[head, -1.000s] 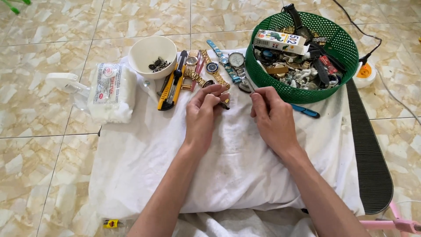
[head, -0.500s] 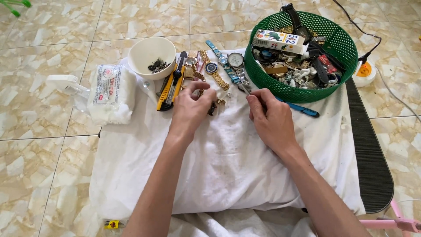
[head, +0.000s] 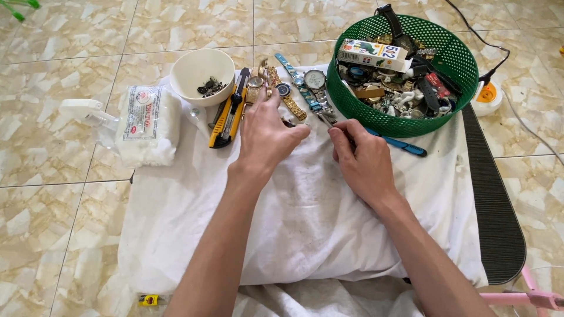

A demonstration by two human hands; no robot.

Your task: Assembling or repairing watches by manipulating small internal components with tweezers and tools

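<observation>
Left hand now over watches

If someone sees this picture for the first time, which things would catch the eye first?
First, the green basket at the upper right, full of watch parts and straps. Next, the two hands at the centre of the white cloth: the left hand rests beside a row of wristwatches, and the right hand pinches a thin metal tool. A white bowl stands at upper left.
</observation>
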